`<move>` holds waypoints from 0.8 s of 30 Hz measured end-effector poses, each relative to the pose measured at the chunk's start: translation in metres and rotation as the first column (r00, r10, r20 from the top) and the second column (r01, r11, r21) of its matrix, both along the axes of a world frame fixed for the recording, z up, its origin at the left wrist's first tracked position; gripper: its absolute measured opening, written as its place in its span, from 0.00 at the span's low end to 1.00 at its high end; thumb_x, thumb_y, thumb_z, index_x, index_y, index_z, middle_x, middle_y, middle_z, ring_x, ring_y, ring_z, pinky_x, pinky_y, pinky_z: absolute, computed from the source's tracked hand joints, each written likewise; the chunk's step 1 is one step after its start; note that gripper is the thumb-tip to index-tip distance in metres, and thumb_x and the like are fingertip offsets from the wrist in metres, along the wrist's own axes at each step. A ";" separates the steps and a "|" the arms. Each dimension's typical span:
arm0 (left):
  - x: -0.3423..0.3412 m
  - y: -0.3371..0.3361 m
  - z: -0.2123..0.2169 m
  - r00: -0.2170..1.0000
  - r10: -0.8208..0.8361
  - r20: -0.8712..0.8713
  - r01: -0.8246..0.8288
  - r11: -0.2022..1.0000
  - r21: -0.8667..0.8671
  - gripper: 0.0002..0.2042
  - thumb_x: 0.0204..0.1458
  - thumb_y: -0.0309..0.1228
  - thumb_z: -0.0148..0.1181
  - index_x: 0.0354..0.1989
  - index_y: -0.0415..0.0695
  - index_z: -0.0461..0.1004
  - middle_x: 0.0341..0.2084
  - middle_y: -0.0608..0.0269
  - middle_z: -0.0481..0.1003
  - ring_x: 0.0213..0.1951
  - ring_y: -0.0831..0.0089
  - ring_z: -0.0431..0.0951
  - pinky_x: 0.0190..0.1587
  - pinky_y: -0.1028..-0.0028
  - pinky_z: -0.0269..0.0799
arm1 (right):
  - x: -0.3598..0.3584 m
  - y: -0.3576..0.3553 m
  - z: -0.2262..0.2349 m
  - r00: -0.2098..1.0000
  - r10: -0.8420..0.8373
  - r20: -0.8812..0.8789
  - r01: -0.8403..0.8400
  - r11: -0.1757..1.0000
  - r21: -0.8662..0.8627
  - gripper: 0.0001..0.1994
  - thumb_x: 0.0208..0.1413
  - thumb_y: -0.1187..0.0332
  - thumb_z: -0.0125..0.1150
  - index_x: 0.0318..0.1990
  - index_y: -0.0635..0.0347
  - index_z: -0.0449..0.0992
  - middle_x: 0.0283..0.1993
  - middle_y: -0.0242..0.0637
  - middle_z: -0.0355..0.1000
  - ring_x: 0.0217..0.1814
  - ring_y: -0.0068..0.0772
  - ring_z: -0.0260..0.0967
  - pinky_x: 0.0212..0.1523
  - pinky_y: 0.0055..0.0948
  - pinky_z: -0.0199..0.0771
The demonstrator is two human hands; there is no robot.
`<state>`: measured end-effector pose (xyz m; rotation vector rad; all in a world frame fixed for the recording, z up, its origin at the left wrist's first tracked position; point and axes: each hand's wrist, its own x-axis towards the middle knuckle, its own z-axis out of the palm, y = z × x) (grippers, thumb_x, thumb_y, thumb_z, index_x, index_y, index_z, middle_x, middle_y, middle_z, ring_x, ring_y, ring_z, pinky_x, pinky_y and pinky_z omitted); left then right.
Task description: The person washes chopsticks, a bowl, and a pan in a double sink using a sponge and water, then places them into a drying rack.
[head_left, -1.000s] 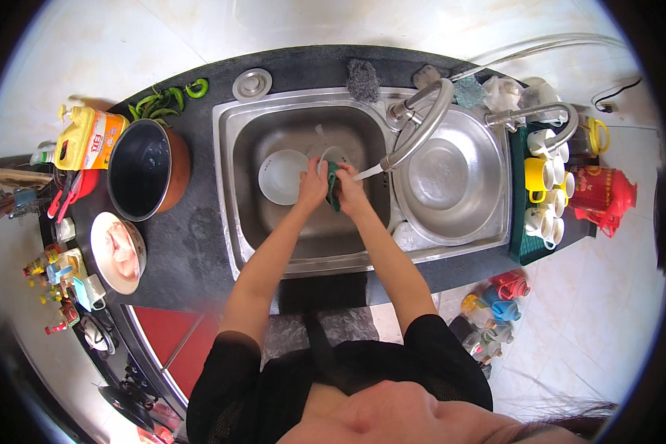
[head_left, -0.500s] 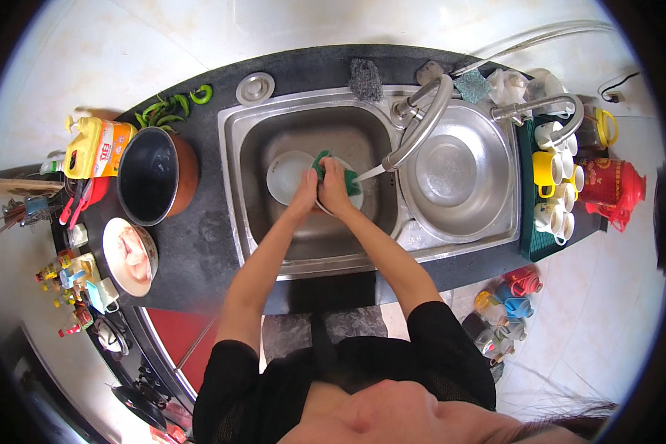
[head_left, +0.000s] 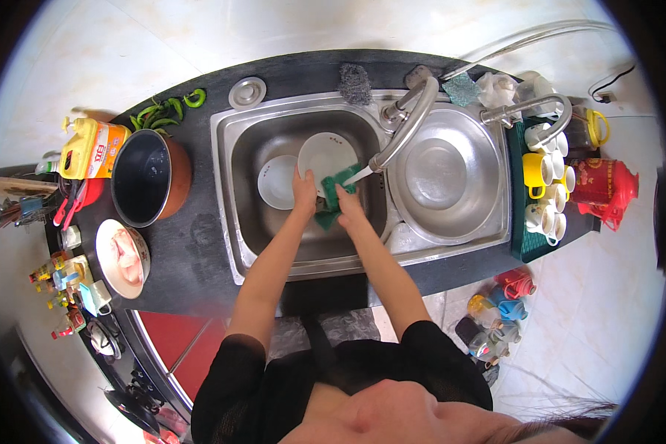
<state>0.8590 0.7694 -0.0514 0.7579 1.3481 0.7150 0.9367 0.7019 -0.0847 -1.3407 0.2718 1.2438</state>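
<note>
Yellow plastic oil jug (head_left: 89,150) with a red-and-white label lies at the far left of the dark stone counter (head_left: 192,244), beside a round black pot with a brown outside (head_left: 149,177). Off to the right, a red tin with gold print (head_left: 598,186) stands past a green rack of yellow and white mugs (head_left: 546,189).

Both hands are down in the left basin of the steel double sink (head_left: 237,214), close together. The left hand (head_left: 303,194) grips the lower edge of a round white plate (head_left: 325,157), which is tipped up with its face toward the person and its top leaning toward the back wall of the basin. The right hand (head_left: 348,209) is closed on a green scrubbing cloth (head_left: 334,196) pressed against the plate's lower right edge, so the cloth sits between the two hands. The cloth's long side runs roughly from the plate down toward the person, though its folds are hard to read from here. A thin stream from the curved steel tap (head_left: 407,122) lands on the cloth. A second white plate (head_left: 277,181) lies flat on the basin floor, just left of the held one.
</note>
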 end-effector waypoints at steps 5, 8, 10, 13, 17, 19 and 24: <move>-0.004 -0.012 -0.029 0.819 -0.022 -0.573 0.241 0.920 0.308 0.21 0.47 0.32 0.50 0.52 0.44 0.58 0.45 0.53 0.64 0.48 0.59 0.62 0.53 0.62 0.52 | 0.006 -0.008 -0.008 0.992 0.035 0.118 -0.043 0.997 0.065 0.20 0.45 0.79 0.51 0.48 0.59 0.58 0.41 0.35 0.64 0.40 0.30 0.65 0.38 0.27 0.68; -0.014 -0.013 0.032 0.504 -0.004 -0.864 0.768 0.460 0.445 0.21 0.45 0.31 0.52 0.50 0.46 0.60 0.46 0.55 0.63 0.51 0.56 0.59 0.55 0.57 0.45 | 0.029 -0.011 0.007 0.980 0.092 0.175 -0.094 0.996 0.001 0.20 0.42 0.81 0.50 0.46 0.63 0.58 0.39 0.38 0.64 0.39 0.32 0.66 0.36 0.27 0.69; -0.034 -0.008 0.035 0.376 -0.091 -0.922 0.923 0.127 0.364 0.20 0.44 0.32 0.52 0.48 0.47 0.62 0.45 0.56 0.64 0.51 0.57 0.60 0.56 0.56 0.45 | 0.047 -0.007 0.013 0.964 0.237 0.118 -0.243 0.969 0.038 0.23 0.39 0.81 0.52 0.47 0.63 0.56 0.38 0.39 0.63 0.38 0.32 0.65 0.35 0.28 0.69; -0.046 0.007 0.012 0.227 -0.268 -0.936 0.968 -0.042 0.247 0.15 0.44 0.33 0.52 0.43 0.46 0.67 0.40 0.58 0.68 0.46 0.61 0.65 0.53 0.60 0.52 | 0.051 0.001 0.017 0.885 0.390 0.255 -0.417 0.907 0.058 0.22 0.42 0.74 0.53 0.48 0.63 0.56 0.38 0.41 0.64 0.40 0.32 0.64 0.38 0.27 0.66; -0.037 0.006 0.024 0.245 -0.558 -0.793 0.968 0.184 0.170 0.10 0.45 0.31 0.52 0.36 0.43 0.70 0.27 0.58 0.72 0.33 0.66 0.72 0.39 0.65 0.64 | 0.056 0.016 0.033 0.712 0.447 0.542 -0.507 0.861 -0.043 0.21 0.48 0.66 0.49 0.49 0.65 0.56 0.43 0.48 0.64 0.44 0.41 0.63 0.44 0.30 0.61; -0.028 0.001 0.037 0.344 -0.663 -0.665 0.928 0.348 0.133 0.09 0.46 0.31 0.52 0.35 0.41 0.70 0.23 0.59 0.72 0.28 0.70 0.73 0.33 0.68 0.66 | 0.050 0.020 0.038 0.572 0.372 0.731 -0.466 0.881 -0.084 0.20 0.50 0.65 0.46 0.49 0.65 0.57 0.45 0.50 0.63 0.47 0.46 0.62 0.47 0.32 0.59; -0.039 -0.004 0.005 0.866 -0.500 -0.002 0.500 0.866 -0.002 0.10 0.48 0.31 0.53 0.35 0.38 0.69 0.23 0.65 0.71 0.28 0.79 0.71 0.29 0.77 0.65 | 0.007 0.017 0.055 0.444 0.264 0.856 -0.507 0.862 -0.003 0.18 0.49 0.69 0.46 0.49 0.56 0.61 0.49 0.50 0.60 0.51 0.49 0.57 0.49 0.35 0.56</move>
